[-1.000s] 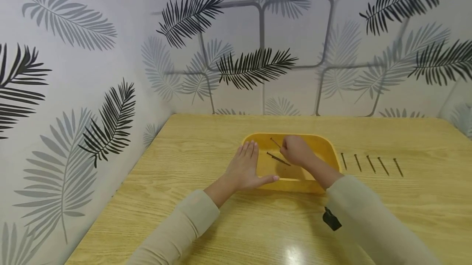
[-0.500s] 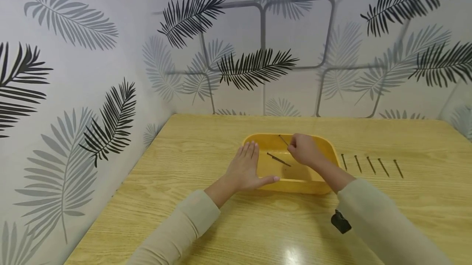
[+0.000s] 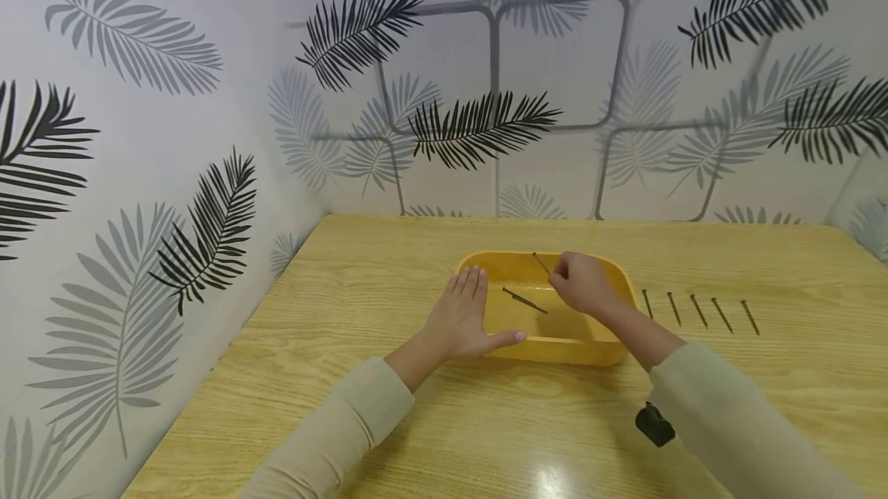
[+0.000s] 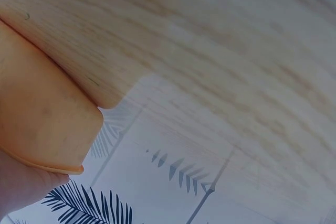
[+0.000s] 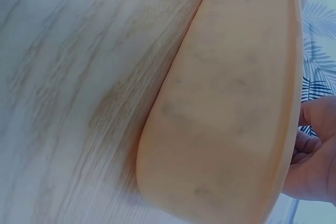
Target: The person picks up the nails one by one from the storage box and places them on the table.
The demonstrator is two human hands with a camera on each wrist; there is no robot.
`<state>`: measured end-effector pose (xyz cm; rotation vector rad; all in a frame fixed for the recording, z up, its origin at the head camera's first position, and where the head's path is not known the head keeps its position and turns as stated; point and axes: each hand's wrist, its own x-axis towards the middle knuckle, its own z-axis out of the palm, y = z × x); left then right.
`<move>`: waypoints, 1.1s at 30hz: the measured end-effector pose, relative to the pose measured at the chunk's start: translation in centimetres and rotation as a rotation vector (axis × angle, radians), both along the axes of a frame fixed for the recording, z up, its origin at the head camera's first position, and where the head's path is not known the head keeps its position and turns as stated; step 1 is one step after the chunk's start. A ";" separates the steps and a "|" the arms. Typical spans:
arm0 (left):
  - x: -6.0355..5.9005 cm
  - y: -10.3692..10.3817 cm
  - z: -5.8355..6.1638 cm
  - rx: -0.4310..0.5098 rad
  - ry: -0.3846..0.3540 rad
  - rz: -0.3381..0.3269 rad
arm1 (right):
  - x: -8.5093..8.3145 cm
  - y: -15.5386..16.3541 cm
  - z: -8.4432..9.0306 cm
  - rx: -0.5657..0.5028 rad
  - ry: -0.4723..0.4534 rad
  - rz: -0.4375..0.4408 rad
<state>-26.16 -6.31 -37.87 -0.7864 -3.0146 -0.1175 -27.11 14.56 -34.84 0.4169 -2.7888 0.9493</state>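
A yellow plastic tray [image 3: 562, 352] stands on the wooden table. My left hand [image 3: 454, 318] rests across its left end, fingers straight and thumb stretched along the near rim. Above the tray's right half, my right hand [image 3: 583, 283] has curled fingers and pinches a dark screw [image 3: 541, 262], whose head end sticks out up and to the left. Two more screws [image 3: 523, 299] lie close together on the tray floor. In the right wrist view, the tray's side wall [image 5: 220, 98] hides part of my right hand [image 5: 315, 150].
To the right of the tray, several dark screws [image 3: 698, 310] lie spaced out in a row on the table [image 3: 486, 429]. A small black object [image 3: 655, 425] shows at the right sleeve. A leaf-patterned wall [image 3: 444, 82] rises behind the table and along its left side.
My right hand has moved right within the tray's outline, carrying the pinched screw away from the two lying screws. My left hand has stayed in place.
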 end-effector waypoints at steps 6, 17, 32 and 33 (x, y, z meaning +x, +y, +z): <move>0.0 0.0 0.0 -0.006 -0.003 -0.001 | 0.6 0.4 0.1 0.016 -0.018 -0.027; 0.1 0.0 0.1 -0.001 -0.005 -0.001 | 1.4 1.4 0.7 0.018 0.003 -0.042; 0.1 0.1 -0.1 -0.003 -0.006 -0.006 | 2.4 3.9 0.8 0.031 0.022 -0.063; 0.0 0.1 -0.1 -0.001 -0.008 -0.006 | 2.4 4.2 0.9 0.032 0.025 -0.067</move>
